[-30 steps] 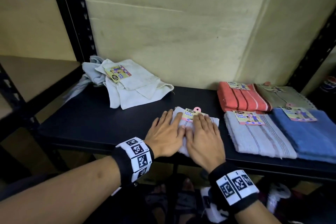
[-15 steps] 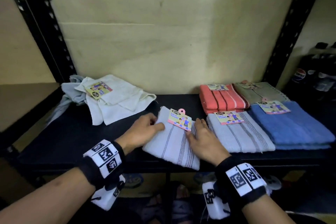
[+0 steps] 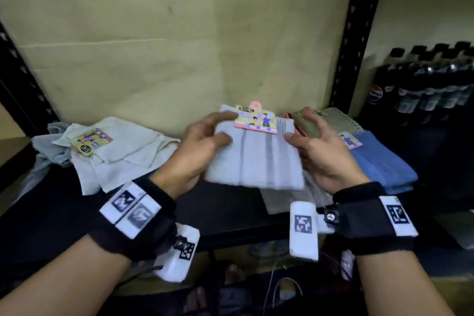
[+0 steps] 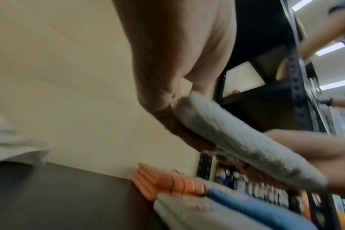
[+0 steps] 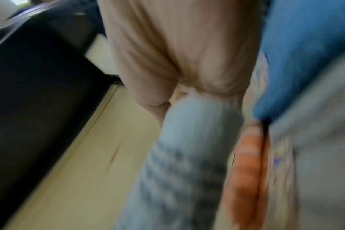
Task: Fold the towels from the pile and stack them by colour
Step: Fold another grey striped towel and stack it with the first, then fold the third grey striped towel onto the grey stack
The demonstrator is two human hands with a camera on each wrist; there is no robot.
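Showing only overhead: towel's label.

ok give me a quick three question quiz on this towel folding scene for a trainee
1. True or false: the folded grey striped towel lies flat on the shelf.
2. Which hands hold it? A) left hand only B) right hand only C) both
3. Fill in: the unfolded pile lies to the person's ____.

Key: 1 false, it is lifted; 2 C; 3 left
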